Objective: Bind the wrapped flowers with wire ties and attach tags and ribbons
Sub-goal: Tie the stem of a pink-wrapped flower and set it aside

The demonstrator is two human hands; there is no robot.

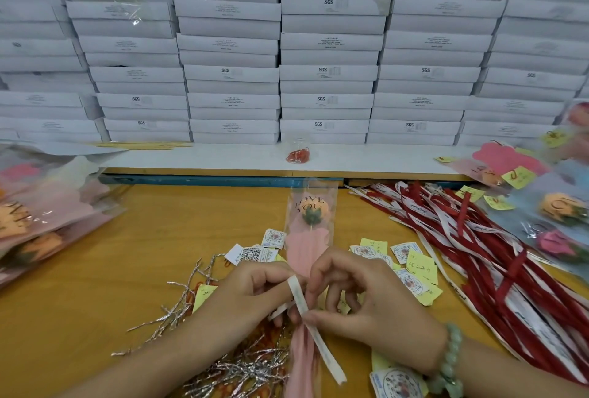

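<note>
Over the table (95,270), my left hand (251,289) and right hand (366,298) pinch a white ribbon (322,348) round the wrapped flower (310,222), seemingly to knot it.

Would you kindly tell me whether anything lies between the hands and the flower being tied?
Nothing visible does. The left hand and right hand are at the flower, both pinching the ribbon at its wrapped stem. The tags and wire ties lie beside it, not between.
</note>
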